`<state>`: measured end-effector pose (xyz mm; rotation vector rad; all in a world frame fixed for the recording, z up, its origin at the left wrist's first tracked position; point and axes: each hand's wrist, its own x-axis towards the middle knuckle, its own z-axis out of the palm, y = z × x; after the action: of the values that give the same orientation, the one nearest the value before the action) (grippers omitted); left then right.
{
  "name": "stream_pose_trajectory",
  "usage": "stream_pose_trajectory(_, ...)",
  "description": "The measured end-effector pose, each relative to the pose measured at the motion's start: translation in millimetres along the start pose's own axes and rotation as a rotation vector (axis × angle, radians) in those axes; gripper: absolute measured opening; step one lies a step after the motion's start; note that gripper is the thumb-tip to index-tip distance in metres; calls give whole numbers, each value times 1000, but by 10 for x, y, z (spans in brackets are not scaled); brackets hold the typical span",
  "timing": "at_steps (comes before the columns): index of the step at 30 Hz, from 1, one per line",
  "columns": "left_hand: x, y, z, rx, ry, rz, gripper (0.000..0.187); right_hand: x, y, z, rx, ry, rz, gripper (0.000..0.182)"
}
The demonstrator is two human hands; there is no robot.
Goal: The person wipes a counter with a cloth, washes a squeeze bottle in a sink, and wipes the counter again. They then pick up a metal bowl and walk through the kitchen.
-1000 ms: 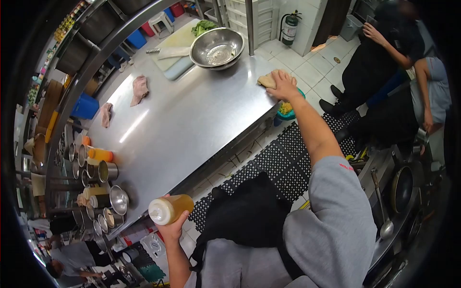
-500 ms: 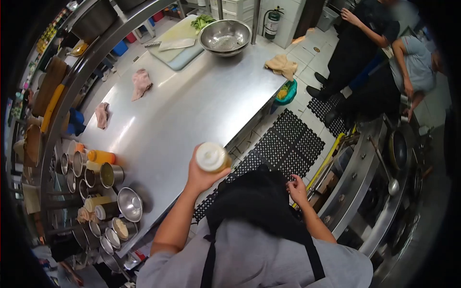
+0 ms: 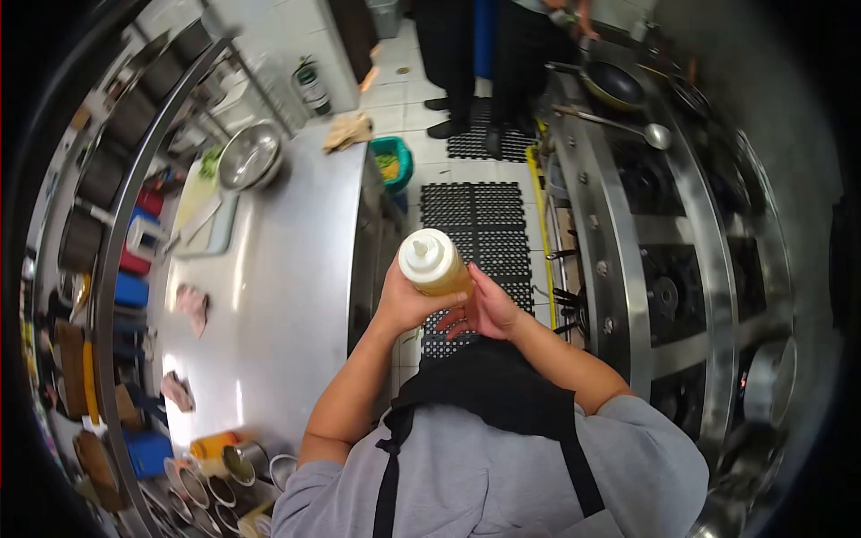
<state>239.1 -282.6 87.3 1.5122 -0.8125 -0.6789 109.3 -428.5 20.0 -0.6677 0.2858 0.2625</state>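
A squeeze bottle (image 3: 430, 262) with a white cap and yellowish contents is held in front of my apron, its nozzle tipped up toward the camera. My left hand (image 3: 405, 298) wraps around its side. Close against the bottle's other side and lower part is my right hand (image 3: 491, 307), with its fingers apart and curved. The black apron (image 3: 480, 381) hangs just below both hands.
To the left stands a steel worktable (image 3: 300, 242) with a steel bowl (image 3: 250, 156), a knife (image 3: 199, 218) and cloths (image 3: 191, 305). A stove (image 3: 628, 260) with a frying pan (image 3: 614, 85) and ladle (image 3: 657, 135) runs along the right. Two people (image 3: 448, 63) stand ahead beyond black floor mats (image 3: 475, 215).
My view and body have turned right, toward the aisle and stove. The right hand has come up from beside the apron to the bottle, which stays in my left hand.
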Motion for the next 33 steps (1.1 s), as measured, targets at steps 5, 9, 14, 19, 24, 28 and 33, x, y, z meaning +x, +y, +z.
stream_pose_trajectory(5,202,71,686,47,-113,74,85,-568,-119,-347,309,-98,-57,70)
stream_pose_trajectory(9,360,135,1417,29,-283,42,88,-1059,-217,-689,411,16,-152,69)
stream_pose_trajectory(14,423,240,2276,88,-340,61,93,-1581,-198,-1273,478,-14,-256,59)
stream_pose_trajectory(19,470,234,2712,118,-422,121,119,-1926,-218,-1470,509,50,-384,58)
stream_pose_trajectory(24,521,102,2620,56,-514,95,137,-2125,-213,-1698,632,-82,-327,57)
stream_pose_trajectory(28,592,35,2212,-11,-484,65,123,-2108,-117,-1723,688,-207,-345,60)
stream_pose_trajectory(33,688,54,1551,-69,-346,-34,76,-2011,36,-1608,725,-224,-482,63)
